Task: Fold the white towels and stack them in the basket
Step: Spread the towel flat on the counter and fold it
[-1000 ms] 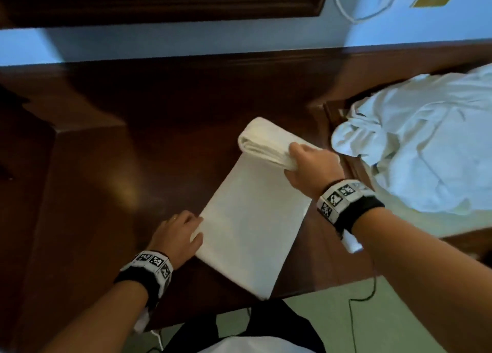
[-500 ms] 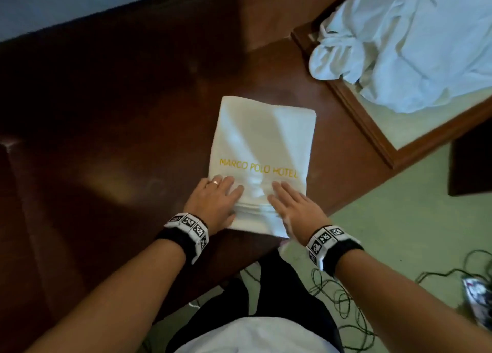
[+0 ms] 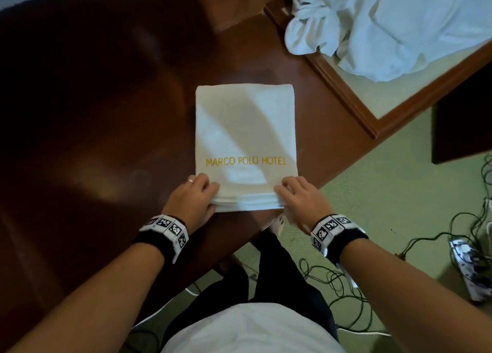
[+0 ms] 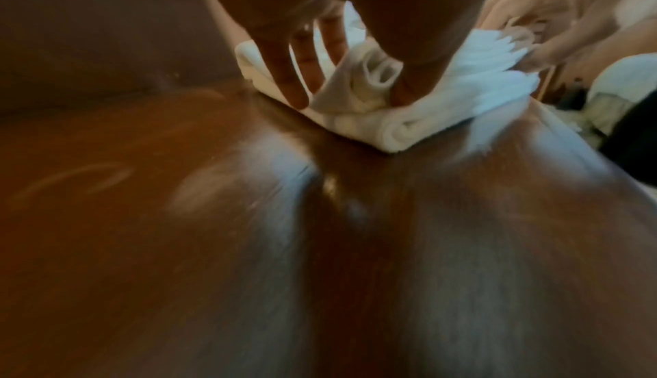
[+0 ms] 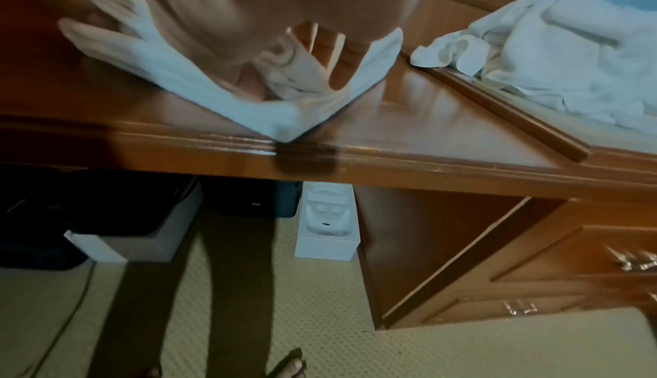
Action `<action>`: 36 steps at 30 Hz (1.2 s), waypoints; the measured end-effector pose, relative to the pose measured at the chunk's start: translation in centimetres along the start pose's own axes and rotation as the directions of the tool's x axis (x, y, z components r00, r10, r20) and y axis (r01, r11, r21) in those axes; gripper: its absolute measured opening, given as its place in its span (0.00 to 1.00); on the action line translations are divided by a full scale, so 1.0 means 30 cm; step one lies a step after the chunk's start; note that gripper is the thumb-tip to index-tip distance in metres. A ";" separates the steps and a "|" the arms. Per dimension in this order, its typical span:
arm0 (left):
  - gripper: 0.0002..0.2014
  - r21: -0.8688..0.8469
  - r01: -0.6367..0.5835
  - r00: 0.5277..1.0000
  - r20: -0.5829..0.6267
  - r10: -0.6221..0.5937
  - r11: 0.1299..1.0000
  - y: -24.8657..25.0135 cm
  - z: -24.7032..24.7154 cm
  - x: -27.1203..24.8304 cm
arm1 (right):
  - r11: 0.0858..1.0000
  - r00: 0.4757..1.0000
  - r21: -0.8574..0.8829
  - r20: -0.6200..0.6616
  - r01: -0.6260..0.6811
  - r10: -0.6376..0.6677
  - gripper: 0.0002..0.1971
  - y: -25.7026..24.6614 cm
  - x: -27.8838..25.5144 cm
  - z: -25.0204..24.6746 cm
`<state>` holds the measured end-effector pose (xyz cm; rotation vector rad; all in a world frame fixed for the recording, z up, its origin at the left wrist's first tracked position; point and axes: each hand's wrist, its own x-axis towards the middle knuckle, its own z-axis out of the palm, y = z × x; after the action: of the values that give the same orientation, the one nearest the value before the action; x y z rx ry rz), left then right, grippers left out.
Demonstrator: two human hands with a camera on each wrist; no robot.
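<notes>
— Which step is this?

— The fold looks finished. The folded towel (image 3: 246,145) lies flat on the wooden desk (image 3: 106,113) near its front edge, lettering up. The left hand (image 3: 191,201) and right hand (image 3: 300,201) each pinch a near corner, thumbs tucked into the layers.

— And next?

— Lift it level so the layers don't slip, then carry it to the basket; I can't see a basket here. The unfolded towels (image 3: 399,25) wait to the right, though the wrist views are blurred.
</notes>
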<state>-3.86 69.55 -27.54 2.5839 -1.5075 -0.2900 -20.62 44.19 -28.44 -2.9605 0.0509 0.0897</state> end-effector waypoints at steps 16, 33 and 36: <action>0.14 -0.157 0.031 1.000 0.007 -0.031 0.987 0.013 0.042 -0.079 | 0.999 1.000 -0.029 0.006 -0.020 0.020 0.09 -0.014 -0.054 -0.007; 0.11 0.156 -0.065 0.993 -0.083 0.079 0.986 0.090 -0.004 -0.012 | 0.987 0.998 0.152 0.017 0.058 -0.062 0.06 -0.107 0.041 -0.016; 0.10 0.198 -0.063 0.992 -0.095 0.083 0.978 0.124 -0.014 0.041 | 0.981 0.999 0.191 0.024 0.027 -0.032 0.06 -0.095 0.038 -0.012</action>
<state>-6.33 66.66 -26.45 2.6333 -1.6649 0.0001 -19.35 46.90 -27.66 -2.7670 0.0113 0.1134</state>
